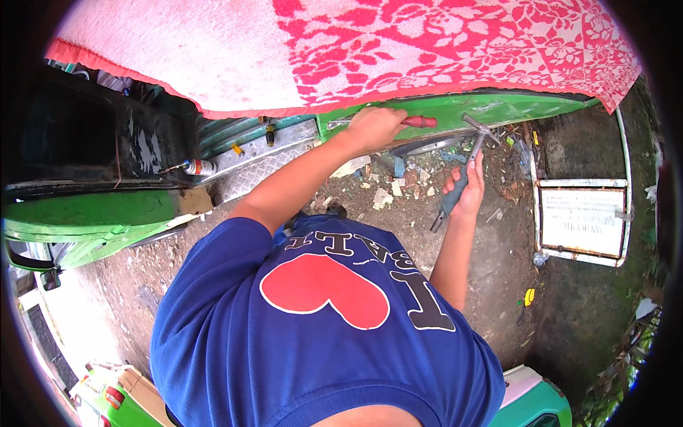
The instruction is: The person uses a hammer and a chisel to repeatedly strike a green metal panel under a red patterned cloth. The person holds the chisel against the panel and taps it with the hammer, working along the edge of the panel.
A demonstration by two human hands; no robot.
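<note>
My left hand (377, 128) is closed around a screwdriver (421, 122) with a red handle. Its shaft points left, and the tip lies by the left end of a green vehicle panel (512, 107); I cannot tell whether it touches. In my right hand (467, 186) is a hammer (474, 148) with a metal head and a dark grey grip. The hammer's head is raised near the panel's lower edge, to the right of the screwdriver handle and apart from it.
A pink and red patterned cloth (427, 50) drapes over the vehicle. On the metal step (284, 139) at left lie a dark-handled tool (269, 135) and a can (200, 167). A green door (99, 213) stands open. Paint flakes litter the ground; a white-framed sign (582, 220) lies right.
</note>
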